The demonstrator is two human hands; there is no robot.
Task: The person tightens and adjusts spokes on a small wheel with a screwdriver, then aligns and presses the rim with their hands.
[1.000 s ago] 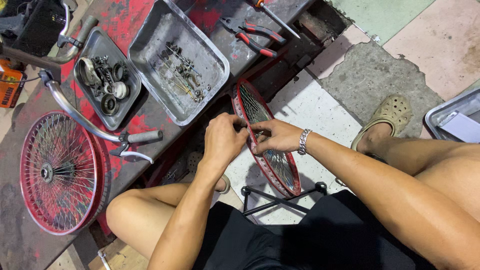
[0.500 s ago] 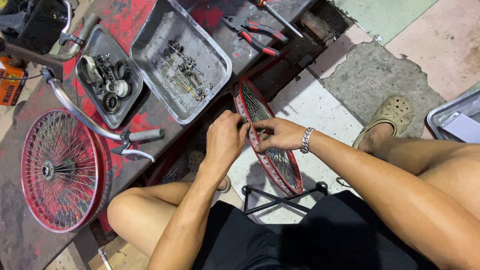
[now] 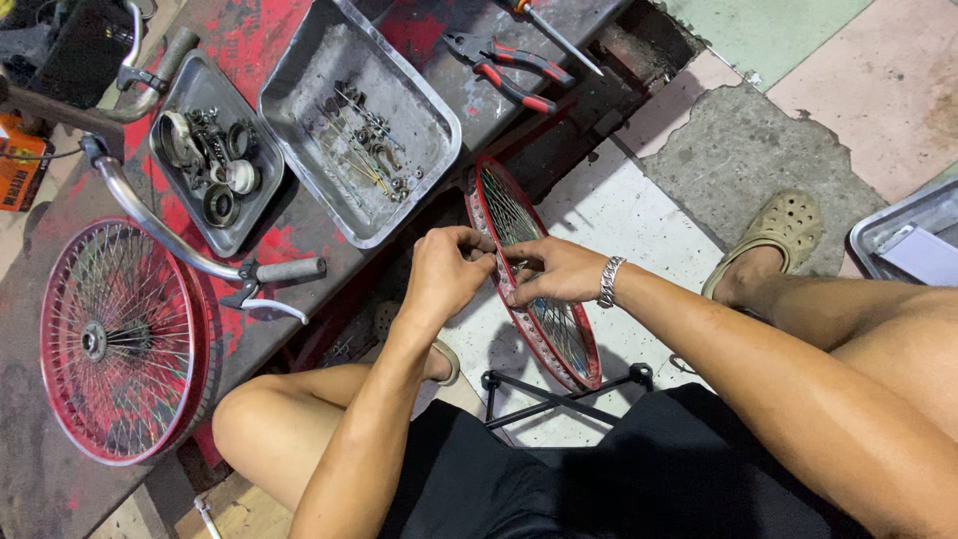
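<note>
Left hand point(image 3: 446, 271) slightly higher on the red wheel rim point(image 3: 534, 269), fingertips closer to right hand point(image 3: 554, 271).

The upright wheel point(image 3: 534, 284) has a red rim and silvery spokes, as does the wheel lying flat point(image 3: 118, 341). The workbench point(image 3: 299, 235) is grey, smeared red. The pliers point(image 3: 504, 68) have red-and-black handles. 2 trays point(image 3: 429, 150) are dull grey.

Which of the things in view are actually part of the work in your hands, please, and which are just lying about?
In hand:
- left hand and right hand on the upright red wheel

Lying about:
- second red wheel, flat on the bench
- large tray of small parts
- small tray of rings
- handlebar
- pliers
- screwdriver
</note>
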